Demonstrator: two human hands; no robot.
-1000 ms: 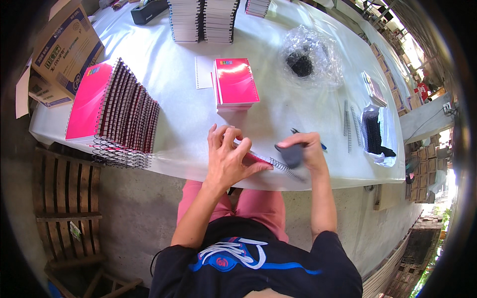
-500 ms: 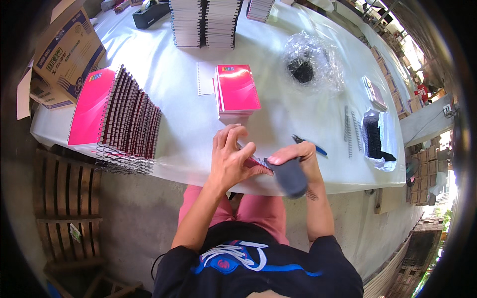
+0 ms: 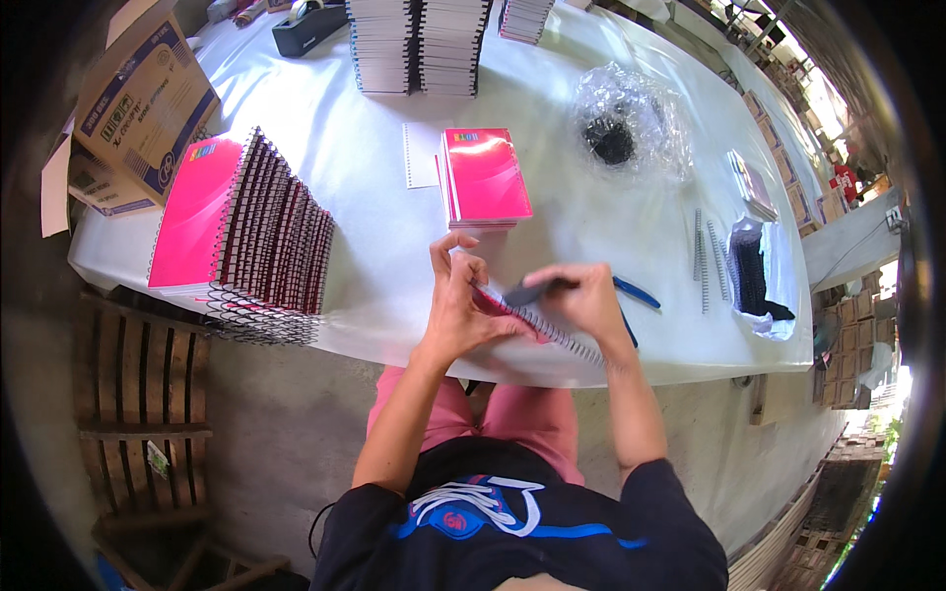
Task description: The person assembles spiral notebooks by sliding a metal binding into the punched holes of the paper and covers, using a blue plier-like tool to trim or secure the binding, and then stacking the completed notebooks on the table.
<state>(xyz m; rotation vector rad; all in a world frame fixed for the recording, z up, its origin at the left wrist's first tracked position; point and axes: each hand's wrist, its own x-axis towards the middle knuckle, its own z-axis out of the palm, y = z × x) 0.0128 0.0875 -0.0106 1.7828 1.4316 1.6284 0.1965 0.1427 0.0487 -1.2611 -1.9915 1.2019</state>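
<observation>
My left hand (image 3: pixel 455 313) grips a pink notebook (image 3: pixel 489 301) on edge, fingers behind it and thumb along its front. From the notebook's spine a metal-looking wire coil (image 3: pixel 572 343) sticks out toward the lower right. A dark, flat, soft-looking piece (image 3: pixel 530 294) is in my right hand (image 3: pixel 591 295), held against or just over the coil at the spine; exact contact is blurred. Blue-handled pliers (image 3: pixel 639 293) lie beside my right hand, partly hidden by it. Just beyond my hands stands a pile of pink notebooks (image 3: pixel 488 177).
Coil-bound pink notebooks (image 3: pixel 195 222) are stacked at the left by a cardboard box (image 3: pixel 148 113). At the back stand tall notebook stacks (image 3: pixel 382 49) and a tape dispenser (image 3: pixel 308 32). Clear plastic wrap (image 3: pixel 645 123), loose coils (image 3: pixel 702 261) and a bag of black coils (image 3: pixel 754 271) lie right.
My right hand has swung the dark piece from hanging near the table edge up and left across the spine. More of the coil now shows. The view has shifted slightly.
</observation>
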